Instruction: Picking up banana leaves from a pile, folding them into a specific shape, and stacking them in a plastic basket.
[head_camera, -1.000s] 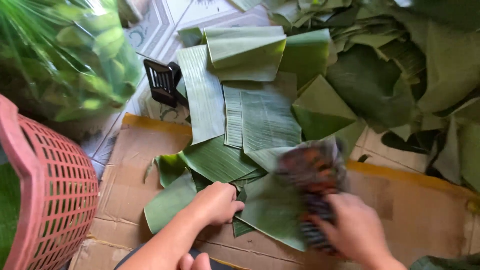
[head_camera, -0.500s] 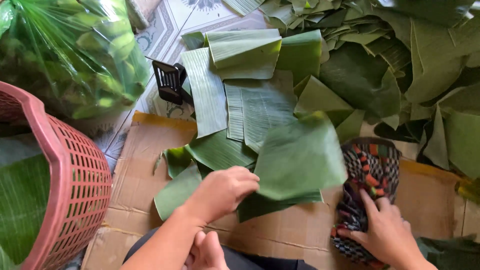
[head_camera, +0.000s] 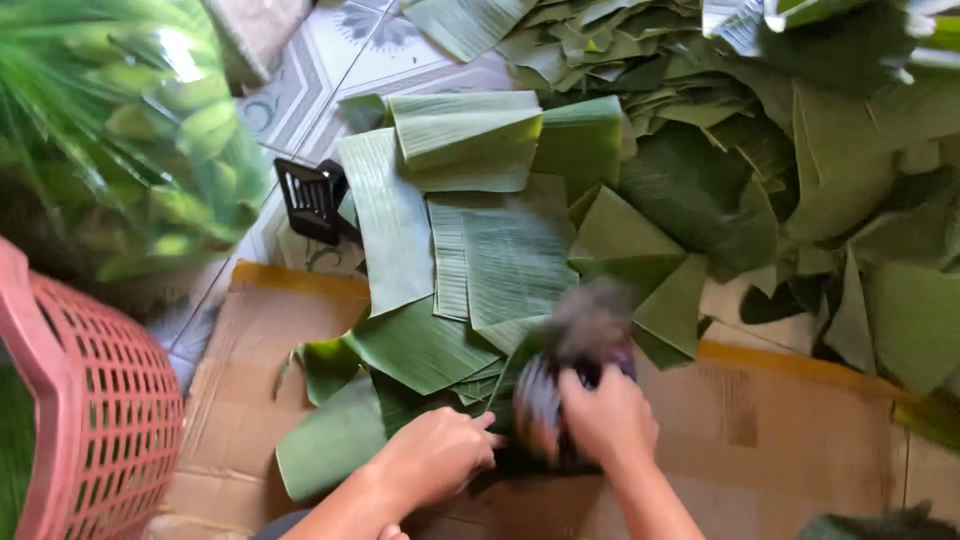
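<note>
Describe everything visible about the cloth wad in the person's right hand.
The cloth wad is blurred by motion, so its detail is hard to read. It looks like a bunched, soft fabric bundle, dark grey to purple with paler stripes along its lower left side. The right hand grips it from below, fingers wrapped over its lower part. It sits over the green leaves spread on the cardboard sheet, apparently pressed against a leaf; actual contact is unclear. The left hand rests on a leaf just beside it.
</note>
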